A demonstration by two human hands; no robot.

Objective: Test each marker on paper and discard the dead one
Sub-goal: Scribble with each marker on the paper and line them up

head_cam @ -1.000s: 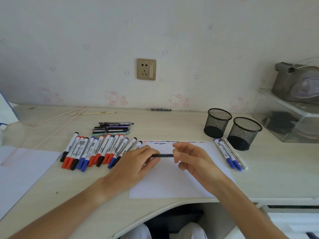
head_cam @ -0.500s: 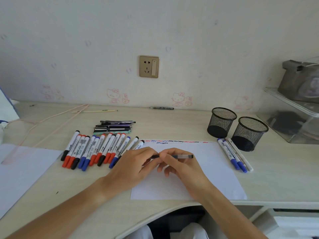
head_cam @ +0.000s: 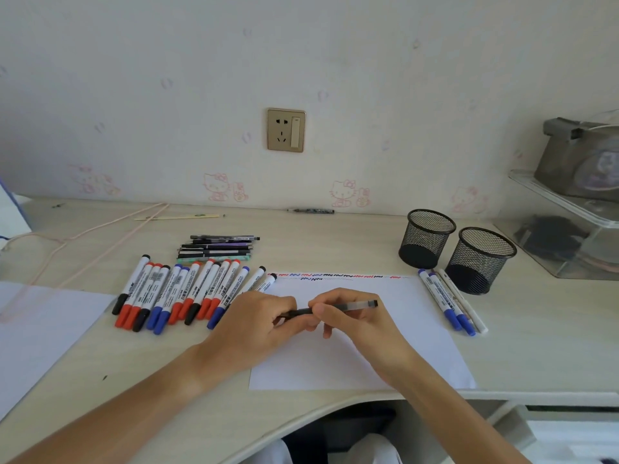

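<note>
You held a slim black pen (head_cam: 348, 307) level over the white sheet of paper (head_cam: 395, 360), your left hand (head_cam: 254, 324) pinching one end and your right hand (head_cam: 351, 321) gripping the barrel, fingers curled round it. Red, blue and black squiggles (head_cam: 335, 276) lined the sheet's far edge, so much testing looked done. A row of red, blue and black markers (head_cam: 181, 294) lay left on the counter (head_cam: 536, 329), three more (head_cam: 450, 303) right, beside two black mesh cups (head_cam: 455, 251). Dark pens (head_cam: 217, 249) waited behind.
</note>
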